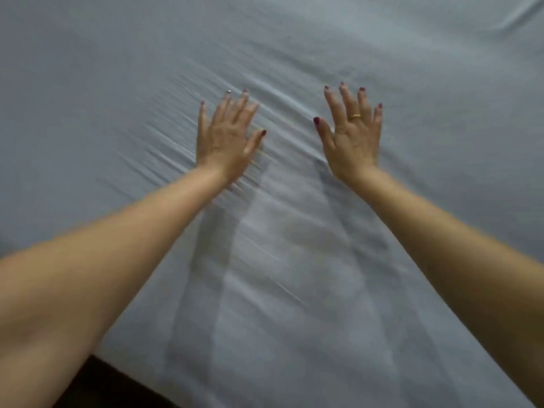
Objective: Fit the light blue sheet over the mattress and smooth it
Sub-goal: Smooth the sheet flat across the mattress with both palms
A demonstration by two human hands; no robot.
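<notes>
The light blue sheet (412, 83) covers the mattress and fills almost the whole view. My left hand (226, 136) lies flat on it, palm down, fingers spread, left of centre. My right hand (353, 134) lies flat beside it, also palm down with fingers apart, a gold ring on one finger. Both arms reach forward from the near edge. Fine wrinkles fan out to the left of my left hand and between the two hands. Neither hand holds any cloth.
The mattress's near edge runs diagonally at the bottom left, with dark floor (97, 387) below it. A fold in the sheet shows at the top right corner (518, 16). The image is blurred by motion.
</notes>
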